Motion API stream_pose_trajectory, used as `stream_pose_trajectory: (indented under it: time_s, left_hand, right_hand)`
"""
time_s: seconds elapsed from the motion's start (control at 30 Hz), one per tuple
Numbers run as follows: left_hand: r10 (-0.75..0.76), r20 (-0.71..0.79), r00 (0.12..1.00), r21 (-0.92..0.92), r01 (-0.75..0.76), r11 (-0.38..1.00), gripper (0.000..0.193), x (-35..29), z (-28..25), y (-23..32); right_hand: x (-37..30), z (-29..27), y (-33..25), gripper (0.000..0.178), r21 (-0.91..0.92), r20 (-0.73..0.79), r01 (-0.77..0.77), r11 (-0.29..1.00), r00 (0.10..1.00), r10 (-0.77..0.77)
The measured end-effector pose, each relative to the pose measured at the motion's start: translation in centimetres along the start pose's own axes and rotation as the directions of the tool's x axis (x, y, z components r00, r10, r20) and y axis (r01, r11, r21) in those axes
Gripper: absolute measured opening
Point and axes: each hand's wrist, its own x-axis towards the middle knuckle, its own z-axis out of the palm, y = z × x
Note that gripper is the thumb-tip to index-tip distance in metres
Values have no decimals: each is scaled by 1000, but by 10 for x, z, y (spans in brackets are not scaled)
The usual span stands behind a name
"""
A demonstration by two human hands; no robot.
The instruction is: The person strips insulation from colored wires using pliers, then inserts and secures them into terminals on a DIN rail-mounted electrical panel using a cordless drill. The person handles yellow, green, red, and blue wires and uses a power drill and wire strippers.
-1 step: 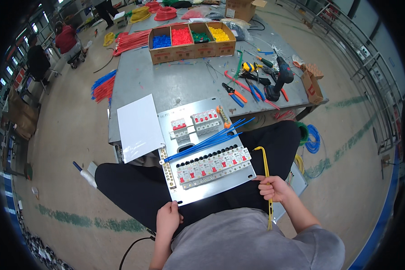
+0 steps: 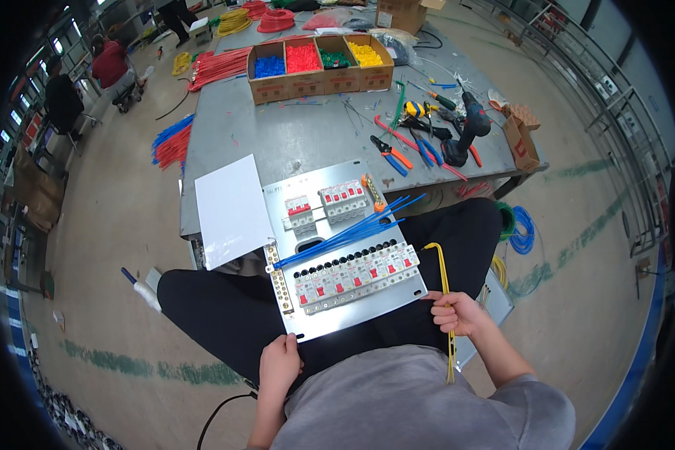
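Breaker panel on the lap, yellow wires in the right fist

The two hands were apart, one at each near corner of the metal panel [image 2: 367, 313], which lay across the person's legs [image 2: 217, 304]. The left hand [image 2: 279, 363] met the panel's near-left corner with its fingertips; the underside was out of sight, so whether it pinched the edge could not be told. The right hand [image 2: 459, 313], beside the near-right corner, was closed around yellow wires [image 2: 443, 271]; its curled fingers hid their middle.

On the panel, blue wires [image 2: 337, 244] ran slantwise above the long breaker row [image 2: 356, 281], covering part of the plate. Their ends by the brass terminal strip [image 2: 280, 283] were hard to make out.

Left of the panel, a white sheet [image 2: 232, 214] hid part of the workbench [image 2: 221, 127]; glare washed out its lower portion. Right of the panel, low down, a pale plate [image 2: 496, 298] was partly hidden by the right forearm and the leg.

Beyond the panel stood a cardboard tray [image 2: 304, 89] with blue, red, green and yellow small parts, too tiny to tell singly. Beyond and right of the panel, a drill [image 2: 470, 133] stood among cluttered hand tools, blocking some of them. Far beyond the panel to the left, a person in red [image 2: 111, 71] sat facing away.
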Motion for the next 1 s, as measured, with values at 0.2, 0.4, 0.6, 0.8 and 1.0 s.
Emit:
stream_pose_trajectory:
  time_s: [0.2, 0.4, 0.6, 0.8, 1.0]
  left_hand:
    - [117, -88, 989, 384, -74, 920, 47, 0, -4, 8]
    - [101, -63, 993, 467, -60, 882, 47, 13, 2, 5]
    - [39, 19, 999, 596, -43, 802, 53, 23, -8, 32]
    - [-9, 101, 995, 651, -59, 757, 55, 29, -16, 44]
    - [-65, 188, 980, 631, -69, 773, 54, 38, -25, 50]
  right_hand:
    - [-4, 11, -2, 36, -30, -12, 7, 1000, 1000, -8]
    - [1, 6, -3, 37, -24, -65, -9, 1000, 998, 7]
    - [0, 21, -18, 39, 217, -44, -26, 976, 998, 36]
    - [-2, 40, -21, 42, 199, -101, -44, 979, 993, 66]
    - [-7, 49, -35, 46, 106, -103, -118, 987, 986, 129]
